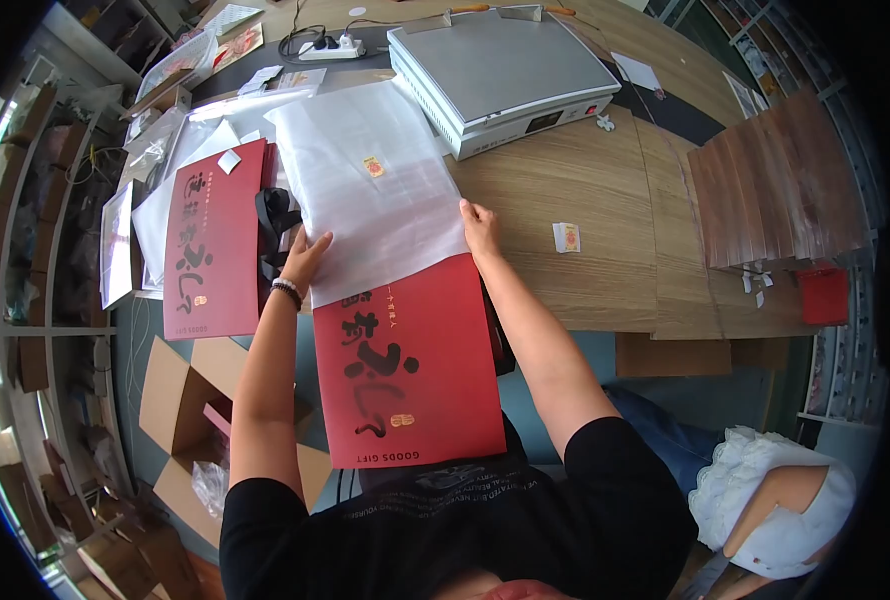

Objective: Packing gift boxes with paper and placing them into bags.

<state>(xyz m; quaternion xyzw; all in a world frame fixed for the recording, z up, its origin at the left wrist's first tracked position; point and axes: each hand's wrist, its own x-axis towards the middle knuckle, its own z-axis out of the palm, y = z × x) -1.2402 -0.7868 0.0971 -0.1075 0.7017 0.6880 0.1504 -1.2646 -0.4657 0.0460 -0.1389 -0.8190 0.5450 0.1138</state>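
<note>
A translucent white plastic bag point(375, 180) with a small gold-and-red sticker lies flat on the table in front of me. Its lower edge covers the upper part of a red paper gift bag point(425, 360) with black brush writing, which reaches over the table edge toward my body. Whether the gift bag goes inside the plastic or only under it, I cannot tell. My left hand point(307, 262) grips the plastic's left edge, thumb on top. On the right edge, my right hand point(479, 230) pinches the plastic with its fingers partly hidden.
A second red gift bag point(215, 245) with a black ribbon point(277, 215) lies at left. Beyond stands a grey flat-topped machine point(505, 70). Small stickers point(567, 237) lie on the table. Brown sheets point(780, 185) are stacked at right. An open carton point(180, 395) stands below; another person point(775, 500) sits at lower right.
</note>
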